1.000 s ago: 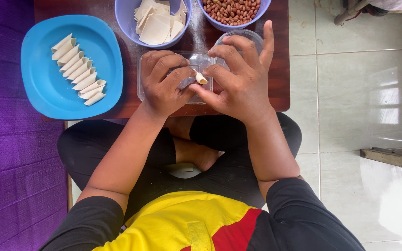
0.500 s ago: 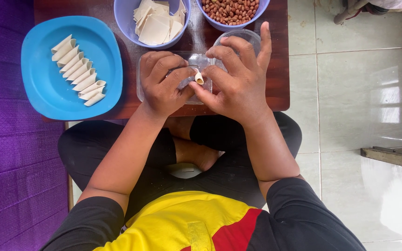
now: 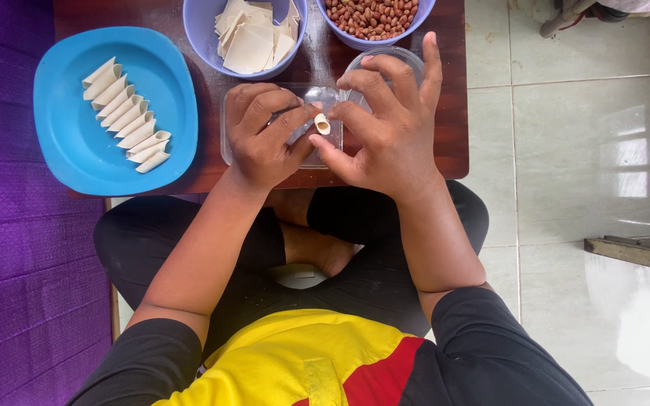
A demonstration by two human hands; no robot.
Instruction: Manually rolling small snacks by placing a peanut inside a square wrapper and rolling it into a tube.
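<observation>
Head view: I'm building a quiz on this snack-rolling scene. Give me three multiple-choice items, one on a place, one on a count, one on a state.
1. Where do the finished rolls lie?
A. blue plate
B. floor
C. peanut bowl

2. How many bowls stand at the table's far edge?
A. one
B. two
C. four

3. The small wrapper between the left hand and right hand is:
A. flat
B. rolled
C. torn apart

Answers: A, they line the blue plate; B, the wrapper bowl and peanut bowl; B, its curled end shows.
</observation>
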